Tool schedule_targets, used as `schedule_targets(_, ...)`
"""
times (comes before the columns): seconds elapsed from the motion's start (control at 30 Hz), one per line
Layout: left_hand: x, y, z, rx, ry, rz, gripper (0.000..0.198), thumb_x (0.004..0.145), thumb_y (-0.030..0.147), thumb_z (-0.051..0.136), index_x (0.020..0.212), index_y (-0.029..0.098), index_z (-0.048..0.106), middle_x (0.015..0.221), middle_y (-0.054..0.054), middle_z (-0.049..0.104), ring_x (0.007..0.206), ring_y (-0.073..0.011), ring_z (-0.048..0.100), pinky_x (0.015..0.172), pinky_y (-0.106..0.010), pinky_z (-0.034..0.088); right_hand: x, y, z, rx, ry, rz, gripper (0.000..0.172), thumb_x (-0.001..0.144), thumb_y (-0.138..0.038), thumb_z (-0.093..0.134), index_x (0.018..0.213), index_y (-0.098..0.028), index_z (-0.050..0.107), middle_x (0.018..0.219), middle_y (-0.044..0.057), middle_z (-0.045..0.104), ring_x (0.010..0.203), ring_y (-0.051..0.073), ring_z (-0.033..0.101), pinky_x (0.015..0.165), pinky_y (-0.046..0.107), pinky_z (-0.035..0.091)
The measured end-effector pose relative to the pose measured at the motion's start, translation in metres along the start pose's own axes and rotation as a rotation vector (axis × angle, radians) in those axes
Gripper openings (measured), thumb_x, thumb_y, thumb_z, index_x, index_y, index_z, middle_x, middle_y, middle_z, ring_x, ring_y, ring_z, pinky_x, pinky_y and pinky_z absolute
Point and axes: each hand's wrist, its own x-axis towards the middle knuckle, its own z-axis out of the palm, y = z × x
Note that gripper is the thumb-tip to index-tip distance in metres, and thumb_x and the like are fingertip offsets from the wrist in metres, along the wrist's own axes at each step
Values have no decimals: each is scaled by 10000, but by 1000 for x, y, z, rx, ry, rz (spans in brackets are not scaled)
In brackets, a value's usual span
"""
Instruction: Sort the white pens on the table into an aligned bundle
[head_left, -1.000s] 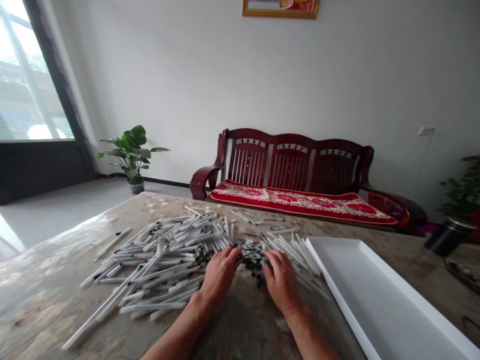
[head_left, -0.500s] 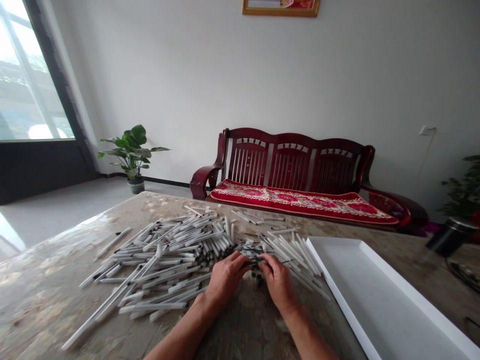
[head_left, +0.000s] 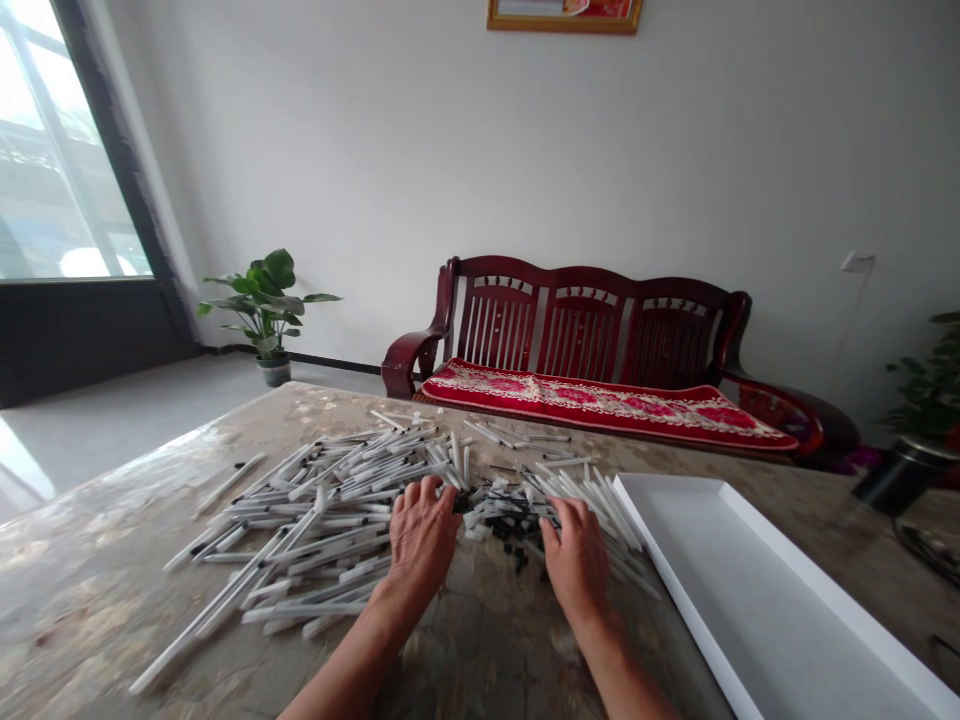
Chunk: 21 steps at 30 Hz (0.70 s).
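Observation:
My left hand (head_left: 424, 530) rests palm down at the right edge of a heap of white, dark-tipped pen-like tubes (head_left: 330, 540). Its fingers are apart and reach over the tubes, with their tips partly hidden. Opposite it, my right hand (head_left: 577, 555) is at a smaller bunch of white tubes (head_left: 600, 500). Thumb and forefinger are close together there; what is between them, if anything, is too small to make out. Small black pieces (head_left: 516, 553) and short clear pieces (head_left: 476, 520) lie in a loose pile between the hands.
A shallow white tray (head_left: 795, 610) lies right of my right hand. Past the far edge of the stone-patterned table (head_left: 465, 660) is a dark red wooden bench (head_left: 585, 330). A black cylinder (head_left: 904, 475) stands at the right, and a potted plant (head_left: 270, 300) is on the floor.
My hands were together at the middle over a thin dark piece. They have parted, the left moving left onto the heap and the right moving slightly right, uncovering the small pieces.

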Motion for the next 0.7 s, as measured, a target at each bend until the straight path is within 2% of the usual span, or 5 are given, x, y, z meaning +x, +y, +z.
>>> schedule_targets(0.13, 1, -9, -5, 93, -90, -60, 227, 863, 235, 569, 1072, 231, 657, 1128, -100, 609, 1059, -277, 526, 911, -388, 372, 1, -6, -2, 39, -4, -56, 220, 888, -130, 522, 1009, -213, 685, 1027, 93, 660, 966, 251, 597, 860, 393, 495)
schedule_targets(0.37, 6, -14, -3, 157, -249, -70, 326, 879, 100, 422, 1107, 211, 628, 1156, -123, 600, 1000, -242, 620, 809, -340, 423, -1, -3, 5, 151, -13, -84, 278, 864, -85, 487, 989, -216, 699, 995, 77, 669, 965, 220, 616, 880, 365, 507)
schedule_targets(0.53, 9, -12, 2, 149, -275, -15, 291, 899, 116, 424, 1077, 210, 635, 1107, -115, 617, 975, -242, 652, 785, -332, 438, -2, -6, 3, 181, -61, -77, 279, 865, -83, 477, 949, -218, 707, 968, 73, 679, 942, 220, 621, 857, 346, 504)
schedule_targets(0.7, 7, -10, 7, 137, -238, 0, 298, 902, 100, 400, 1036, 197, 647, 1044, -123, 644, 933, -257, 674, 755, -335, 445, 0, -20, -7, 221, -220, -150, 245, 836, -71, 519, 863, -227, 706, 882, 42, 682, 878, 200, 622, 803, 302, 471)
